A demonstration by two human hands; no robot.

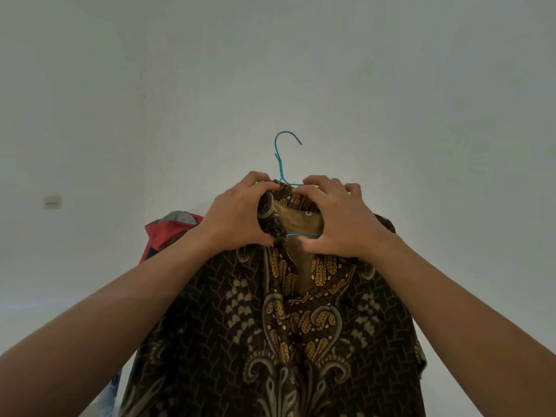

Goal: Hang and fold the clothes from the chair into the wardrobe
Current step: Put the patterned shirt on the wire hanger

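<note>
A small pale switch plate (pixel 52 201) is sitting on the white wall (pixel 301 70) far to the left. Nearer the middle, a red garment (pixel 168 233) with something grey on top of it is peeking out from behind the left wrist, and a scrap of blue and white cloth (pixel 115 383) is showing low down beside the left forearm. The left hand (pixel 237 215) is reaching up and forward, its fingers curling round the left side of the collar of a dark brown patterned shirt (pixel 270 326) and bunching the cloth in a firm grip. Between the two hands, the hook of a thin blue wire hanger (pixel 281 158) is rising free above the collar, catching on nothing, while its bottom bar is crossing the open neck of the shirt just below a small white size label (pixel 307 212). The right hand (pixel 346 224) is holding the right side of the collar, fingers folding over the top edge where the hanger wire is running under them and the thumb pressing on the front opening. The shirt is hanging straight down from both hands, in front of the wall, its front facing the camera and its lower part running out of view at the bottom.
</note>
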